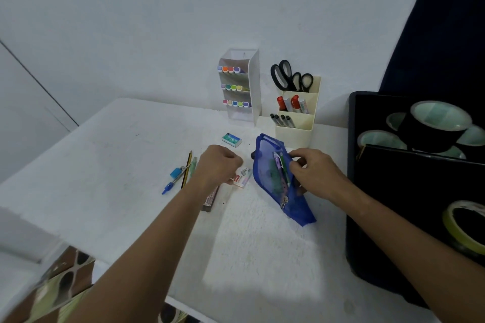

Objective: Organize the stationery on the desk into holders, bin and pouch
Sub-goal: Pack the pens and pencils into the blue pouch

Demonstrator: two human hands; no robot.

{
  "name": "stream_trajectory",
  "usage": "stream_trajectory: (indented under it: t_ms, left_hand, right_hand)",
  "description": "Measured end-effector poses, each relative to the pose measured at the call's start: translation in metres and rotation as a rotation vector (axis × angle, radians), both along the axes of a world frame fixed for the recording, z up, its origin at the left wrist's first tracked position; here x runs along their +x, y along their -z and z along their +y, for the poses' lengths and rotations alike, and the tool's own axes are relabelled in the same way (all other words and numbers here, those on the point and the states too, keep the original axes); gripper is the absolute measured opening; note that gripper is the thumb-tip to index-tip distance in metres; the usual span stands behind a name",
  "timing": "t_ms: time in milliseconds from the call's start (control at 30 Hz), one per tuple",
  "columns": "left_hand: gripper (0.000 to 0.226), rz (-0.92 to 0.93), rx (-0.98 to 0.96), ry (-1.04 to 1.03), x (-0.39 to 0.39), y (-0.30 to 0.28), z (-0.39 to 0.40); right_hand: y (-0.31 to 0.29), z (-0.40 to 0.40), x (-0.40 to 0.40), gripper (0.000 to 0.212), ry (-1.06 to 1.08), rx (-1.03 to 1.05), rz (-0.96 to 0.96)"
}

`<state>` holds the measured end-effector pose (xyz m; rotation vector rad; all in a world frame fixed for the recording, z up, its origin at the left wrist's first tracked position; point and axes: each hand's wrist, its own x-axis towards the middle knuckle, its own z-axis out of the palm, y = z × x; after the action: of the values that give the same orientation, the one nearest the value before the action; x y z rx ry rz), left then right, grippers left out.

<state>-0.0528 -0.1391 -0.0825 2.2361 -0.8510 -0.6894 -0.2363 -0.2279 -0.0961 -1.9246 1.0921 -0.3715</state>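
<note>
While my right hand [313,173] pinches the open edge of the blue mesh pouch [282,183], holding its mouth apart, the pouch lies on the tabletop [131,165] with its long axis running from about eleven o'clock down to five o'clock. Pens already show through the mesh. Just beside it, at its nine o'clock, sits the small white staple box [242,178] — and my left hand [219,165] is right on it, fingers [233,162] curled down over its near end. I judge them to be closing on the box, though the knuckles hide the actual contact, so I cannot tell whether it is truly gripped yet.

That is what the next move turns on: the box lies toward three o'clock from my left hand's path to the pouch mouth, a short carry across, and the left hand is plainly the nearer one.

Both forearms reach in from six o'clock, wrists bent down.

Further out, a teal staple box [231,139] rests at twelve o'clock of my left hand. A pencil [186,169] and a blue pen [173,181] lie at nine o'clock. Beyond stand the white marker holder [253,86] and the cream holder [296,126] with scissors [284,76]. A black bin [393,204] with tape rolls sits at three o'clock.
</note>
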Motion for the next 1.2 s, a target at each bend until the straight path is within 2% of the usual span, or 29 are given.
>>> stream_trajectory:
  t_ms: [100,333,567,700,800,1000,1200]
  left_hand:
    - [0.017,-0.102,0.033,-0.064,0.025,0.000,0.013]
    - [0.011,-0.375,0.141,-0.125,0.062,0.022,0.038]
    - [0.012,-0.513,0.336,-0.142,0.064,0.040,0.047]
    - [0.009,-0.601,0.381,-0.117,0.060,0.045,0.050]
    - [0.017,-0.655,0.394,-0.099,0.056,0.047,0.050]
    - [0.005,-0.578,0.337,-0.075,0.047,0.045,0.048]
    - [0.020,-0.418,0.132,-0.094,0.034,0.012,0.024]
  right_hand:
    - [0.000,0.001,0.003,0.034,-0.024,0.027,0.025]
    - [-0.001,0.002,0.003,0.036,-0.041,0.030,0.032]
    - [0.002,0.000,0.003,0.034,-0.013,0.014,0.026]
    - [0.002,-0.001,0.001,0.030,0.025,0.005,0.005]
    - [0.001,-0.001,0.000,0.028,0.051,-0.010,-0.007]
    - [0.001,0.000,0.000,0.024,0.047,-0.013,-0.027]
    - [0.002,-0.001,0.000,0.030,0.050,-0.003,-0.033]
